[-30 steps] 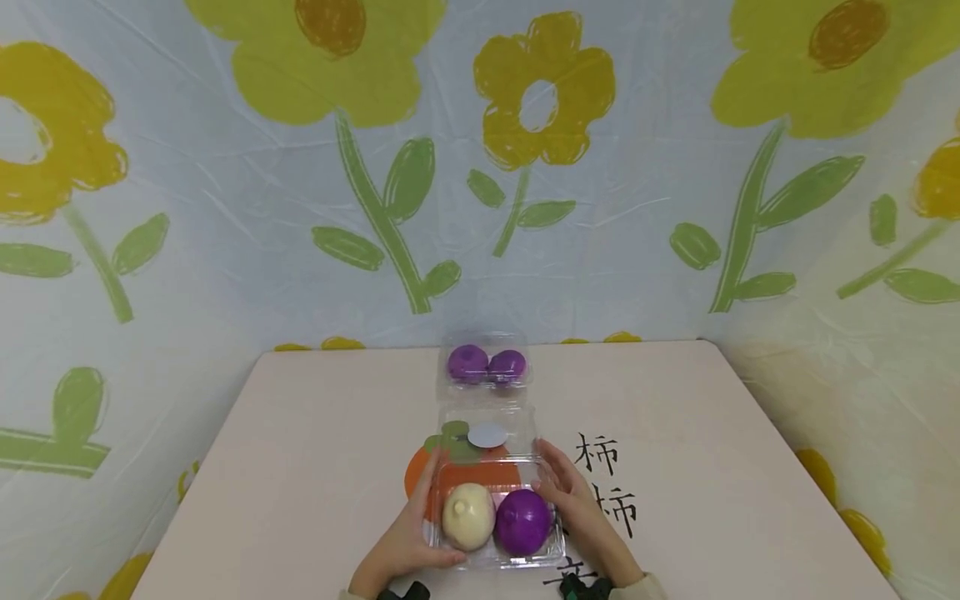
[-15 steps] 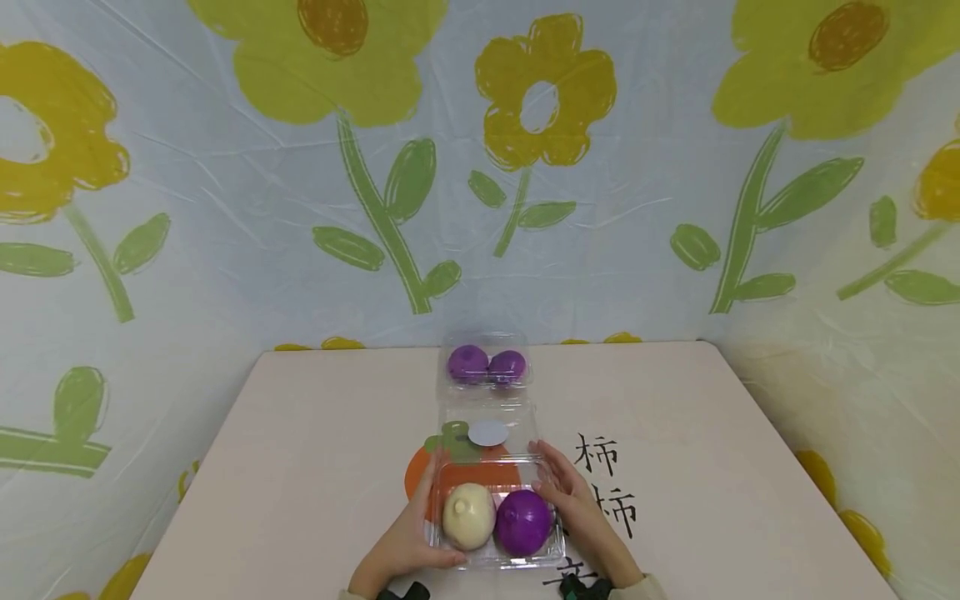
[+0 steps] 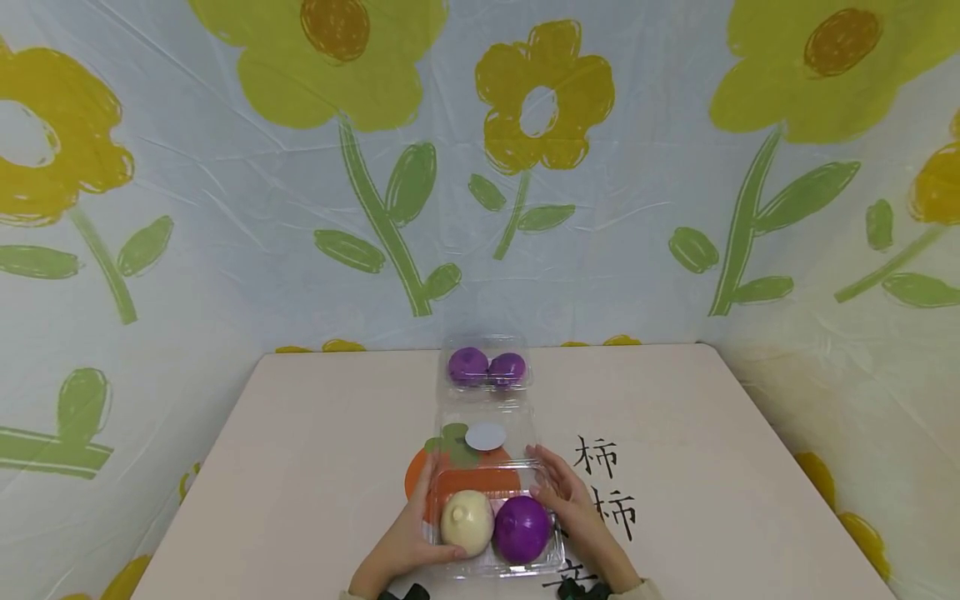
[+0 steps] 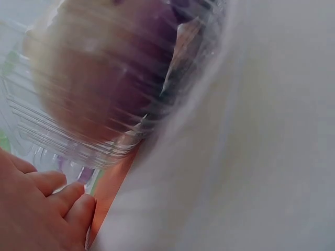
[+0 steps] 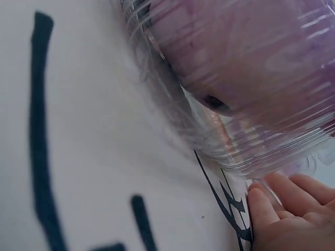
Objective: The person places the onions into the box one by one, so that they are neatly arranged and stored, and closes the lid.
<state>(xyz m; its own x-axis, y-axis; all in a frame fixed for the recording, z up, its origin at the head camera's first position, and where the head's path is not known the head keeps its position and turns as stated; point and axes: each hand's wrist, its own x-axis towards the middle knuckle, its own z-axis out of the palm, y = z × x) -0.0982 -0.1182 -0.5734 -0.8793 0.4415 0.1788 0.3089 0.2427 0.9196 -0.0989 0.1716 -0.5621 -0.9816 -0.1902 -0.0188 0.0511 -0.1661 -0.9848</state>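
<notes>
A clear plastic clamshell box (image 3: pixel 498 570) lies at the near middle of the table, its lid (image 3: pixel 457 414) folded back behind it. Inside sit a round cream-coloured piece with a small nub (image 3: pixel 467 523) and a round purple one (image 3: pixel 522 530), side by side. My left hand (image 3: pixel 408 533) grips the box's left side, fingers along the wall and thumb at the near rim. On the opposite side my right hand (image 3: pixel 581 510) holds the right wall, thumb over the rim. Both wrist views show the ribbed box tilted across the picture, with left fingers (image 4: pixel 63 201) and right fingers (image 5: pixel 288 196) at its far end.
Farther back stands another clear box (image 3: pixel 491 385) with two purple round pieces in it. A white oval sticker (image 3: pixel 486 437) shows at the open lid. The pale tabletop (image 3: pixel 322 450) bears an orange print (image 3: pixel 417 478) and black characters (image 3: pixel 615 504). A flowered cloth (image 3: pixel 600 292) encloses the back and sides.
The box with its two round pieces has shifted slightly toward me, both hands still on it. The head view has tipped up a touch.
</notes>
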